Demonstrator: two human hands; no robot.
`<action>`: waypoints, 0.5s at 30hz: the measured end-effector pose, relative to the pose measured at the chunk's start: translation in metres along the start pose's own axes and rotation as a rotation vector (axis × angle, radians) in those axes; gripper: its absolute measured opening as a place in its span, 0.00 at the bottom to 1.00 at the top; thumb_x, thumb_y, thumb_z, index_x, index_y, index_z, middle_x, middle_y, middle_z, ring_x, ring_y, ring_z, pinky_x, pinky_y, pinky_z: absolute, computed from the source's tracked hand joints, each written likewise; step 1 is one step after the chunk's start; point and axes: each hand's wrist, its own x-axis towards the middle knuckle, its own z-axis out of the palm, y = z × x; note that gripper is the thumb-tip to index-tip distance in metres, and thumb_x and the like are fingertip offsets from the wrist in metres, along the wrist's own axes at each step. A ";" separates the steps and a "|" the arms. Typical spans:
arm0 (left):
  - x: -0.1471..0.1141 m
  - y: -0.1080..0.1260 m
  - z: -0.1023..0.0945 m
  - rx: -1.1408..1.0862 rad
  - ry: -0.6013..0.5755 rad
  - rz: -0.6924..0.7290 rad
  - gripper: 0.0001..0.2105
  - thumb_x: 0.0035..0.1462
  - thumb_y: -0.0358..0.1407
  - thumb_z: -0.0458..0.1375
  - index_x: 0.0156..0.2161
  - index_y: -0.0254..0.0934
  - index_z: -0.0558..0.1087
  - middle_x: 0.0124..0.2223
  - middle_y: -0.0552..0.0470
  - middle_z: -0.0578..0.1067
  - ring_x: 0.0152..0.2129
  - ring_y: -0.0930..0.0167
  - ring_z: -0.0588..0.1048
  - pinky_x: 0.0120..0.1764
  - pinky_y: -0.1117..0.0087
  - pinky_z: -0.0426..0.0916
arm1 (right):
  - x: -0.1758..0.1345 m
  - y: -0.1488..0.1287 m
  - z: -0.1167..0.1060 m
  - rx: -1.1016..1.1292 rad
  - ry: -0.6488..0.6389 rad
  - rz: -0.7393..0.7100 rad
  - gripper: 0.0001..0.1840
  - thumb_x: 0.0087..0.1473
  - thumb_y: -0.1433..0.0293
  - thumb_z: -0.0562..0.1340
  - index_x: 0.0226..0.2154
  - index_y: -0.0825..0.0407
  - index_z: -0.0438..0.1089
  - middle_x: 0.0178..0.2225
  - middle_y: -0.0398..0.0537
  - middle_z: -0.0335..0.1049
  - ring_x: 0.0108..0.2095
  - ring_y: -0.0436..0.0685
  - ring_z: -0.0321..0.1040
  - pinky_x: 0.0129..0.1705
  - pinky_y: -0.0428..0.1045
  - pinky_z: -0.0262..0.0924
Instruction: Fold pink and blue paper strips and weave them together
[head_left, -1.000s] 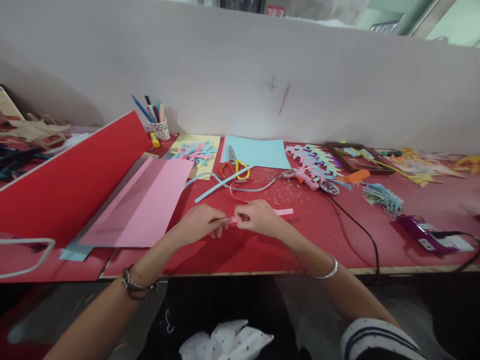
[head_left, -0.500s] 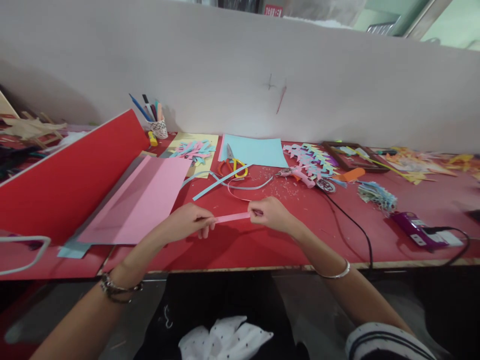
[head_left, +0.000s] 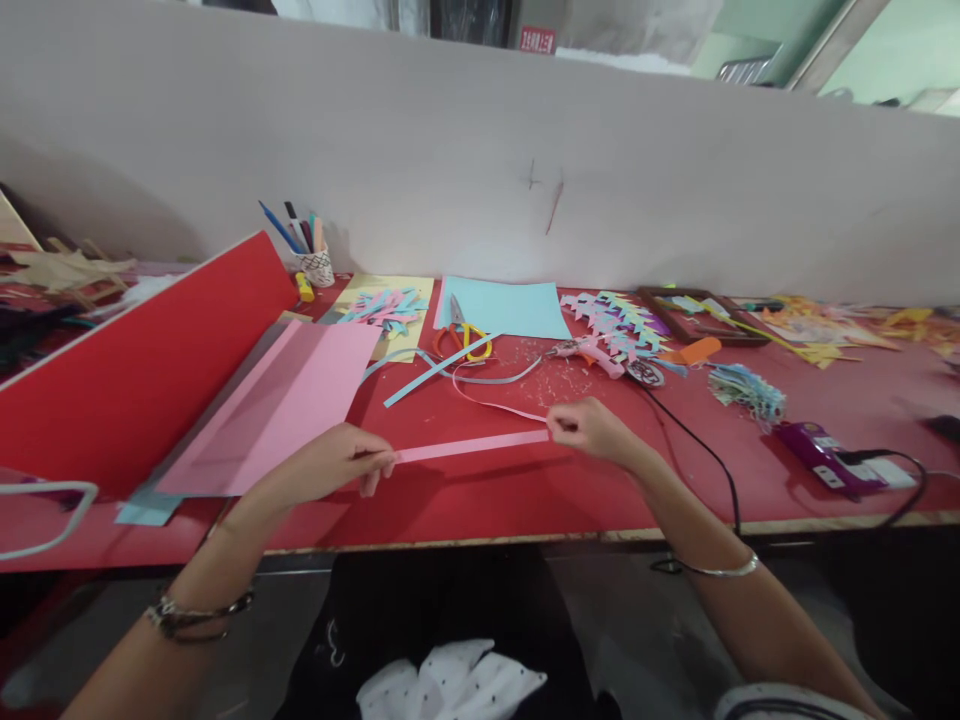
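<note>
Pink paper strip (head_left: 472, 446) is stretched taut above the bench's (head_left: 525, 490) front edge, left hand (head_left: 334, 462) and right hand (head_left: 592, 428) each pinching one end; it looks flattened full length, not yet folded or glued.

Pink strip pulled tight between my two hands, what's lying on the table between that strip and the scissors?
In the head view, loose blue paper strips lie between the pink strip and scissors.

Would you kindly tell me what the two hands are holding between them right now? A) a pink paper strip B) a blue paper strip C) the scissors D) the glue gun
A: the left hand and right hand each pinch one end of the pink paper strip, stretched straight above the red table.
</note>
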 end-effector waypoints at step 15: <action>0.045 0.021 0.013 -0.470 -0.420 0.257 0.19 0.51 0.49 0.51 0.25 0.34 0.72 0.12 0.56 0.68 0.14 0.77 0.65 0.28 0.75 0.62 | 0.010 -0.060 0.036 0.936 -0.246 -0.274 0.14 0.47 0.65 0.61 0.36 0.55 0.70 0.33 0.48 0.68 0.32 0.49 0.63 0.34 0.44 0.57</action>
